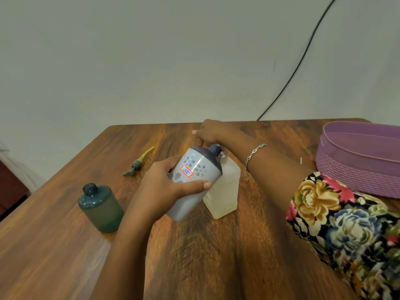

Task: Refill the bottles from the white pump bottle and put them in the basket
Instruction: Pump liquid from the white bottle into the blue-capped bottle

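In the left hand (164, 187), with fingers and thumb wrapped round its body, is the grey bottle (202, 169), lifted off the wooden table (216, 256) and tilted away from the hand so that its dark blue open neck points up and to the right. Just past the thumb tip, touching or nearly touching the grey bottle's side, the white bottle (226, 189) stands upright on the table with pale liquid inside; its top is hidden behind the grey bottle's neck. Beyond that neck the right hand (208, 132) reaches over, knuckles up and fingers bent downward; whether it is holding anything cannot be told. A silver bracelet (255, 154) sits on its wrist, and a floral sleeve (346, 224) covers the upper arm. To the left of the left hand stands a teal bottle (100, 207), uncapped, and farther off beyond the knuckles lies a teal pump head (137, 164) with a yellow tube. Well to the right of the right forearm is the purple basket (357, 161).
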